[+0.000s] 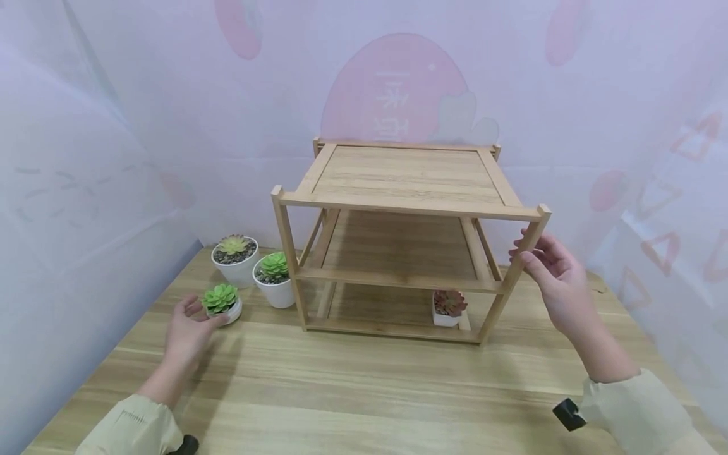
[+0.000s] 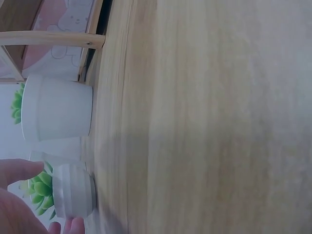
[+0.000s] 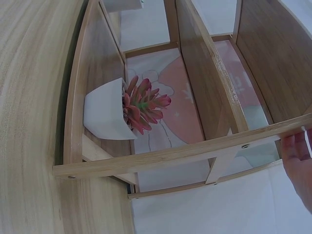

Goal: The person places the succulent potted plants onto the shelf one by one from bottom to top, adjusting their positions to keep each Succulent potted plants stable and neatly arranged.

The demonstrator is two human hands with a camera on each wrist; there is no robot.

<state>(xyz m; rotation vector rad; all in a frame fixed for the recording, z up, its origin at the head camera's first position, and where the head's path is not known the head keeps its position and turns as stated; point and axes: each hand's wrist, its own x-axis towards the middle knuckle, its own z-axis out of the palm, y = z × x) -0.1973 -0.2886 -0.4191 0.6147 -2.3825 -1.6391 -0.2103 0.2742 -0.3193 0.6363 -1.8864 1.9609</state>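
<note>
The small pot (image 1: 233,312) is set upright on the table (image 1: 352,385), with twelve o'clock taken as straight ahead of the person. From the left hand (image 1: 188,328), it is found at about two o'clock, right by the fingers. No long way is seen on this pot: it is low and round, and its top is covered by green leaves (image 1: 220,297).

The pot is placed between the thumb and the fingers, so the grip is spread about as wide as the pot. Its side seems to be touched by fingertips, but whether it is pinched tight cannot be told.

The rack (image 1: 398,243) is seen at three o'clock from the small pot, with a strip of table left between them. Its long side is laid from nine to three o'clock. The tall pot (image 1: 276,294) is set at two o'clock from the small pot, close to the rack, and the back pot (image 1: 239,273) is set near twelve.

On the bottom shelf (image 1: 381,303), the red plant (image 1: 450,303) is kept at the three o'clock end. There, a rack post (image 1: 499,306) is held by the right hand (image 1: 560,287), well apart from the small pot.
</note>
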